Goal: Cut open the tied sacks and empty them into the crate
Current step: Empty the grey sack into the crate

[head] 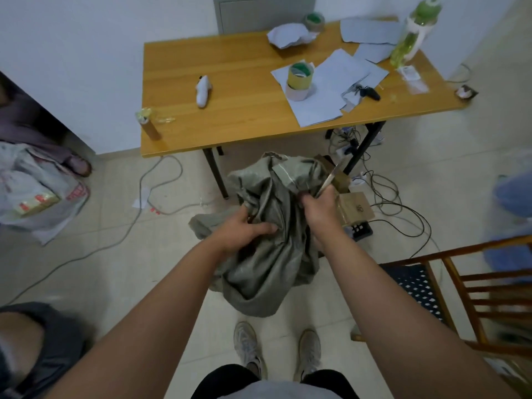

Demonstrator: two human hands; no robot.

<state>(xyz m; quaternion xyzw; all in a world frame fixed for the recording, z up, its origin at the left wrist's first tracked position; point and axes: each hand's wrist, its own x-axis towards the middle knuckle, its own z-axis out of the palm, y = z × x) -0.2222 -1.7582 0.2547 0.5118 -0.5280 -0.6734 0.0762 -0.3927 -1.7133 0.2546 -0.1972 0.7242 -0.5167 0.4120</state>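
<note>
Since this grey sack [267, 249] is floppy woven stuff, probably light, I'd grab it by bunched folds. It's on the floor at 12 o'clock from my shoes. Left hand [241, 228] clutches cloth, right hand [318, 207] grips the blade [329, 177], crate [414, 286] around 3.

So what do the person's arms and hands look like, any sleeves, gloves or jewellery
Both forearms are bare up to the frame's bottom edge, with no sleeves in view. The left hand and right hand wear no gloves; no rings, watch or wristband show.
</note>
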